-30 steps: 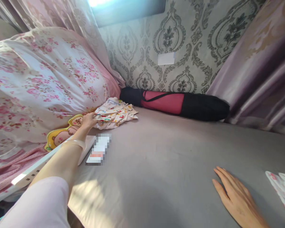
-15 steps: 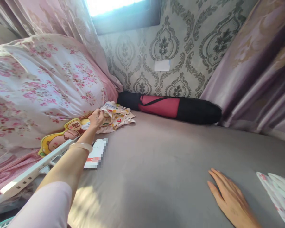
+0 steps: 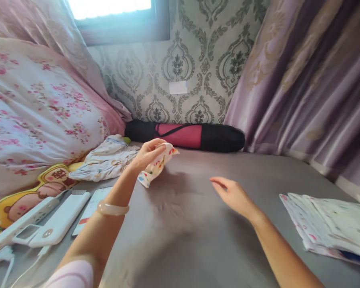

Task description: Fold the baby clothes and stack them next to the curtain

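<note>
My left hand (image 3: 150, 154) is closed on a small white cloth (image 3: 157, 164) with red, yellow and blue prints, held above the grey sheet. The cloth hangs bunched below my fingers, so its full shape is hidden. My right hand (image 3: 232, 194) hovers over the sheet to the right with nothing in it, thumb and fingers slightly apart. Left of the held cloth, a crumpled pile of pale printed cloths (image 3: 105, 158) lies against the floral bedding. On the far right rests a stack of folded printed cloths (image 3: 333, 226).
A white power bank (image 3: 60, 220), a phone (image 3: 91, 208) and a power strip (image 3: 24, 224) with cables lie at left, beside a yellow cartoon cushion (image 3: 21, 200). Along the wall sits a black and red roll bag (image 3: 183, 135). Purple curtains (image 3: 276, 80) hang at right.
My left hand has lifted the printed cloth off the pile and carried it right. My right hand has risen from the sheet and moved inward. The view has turned right.
</note>
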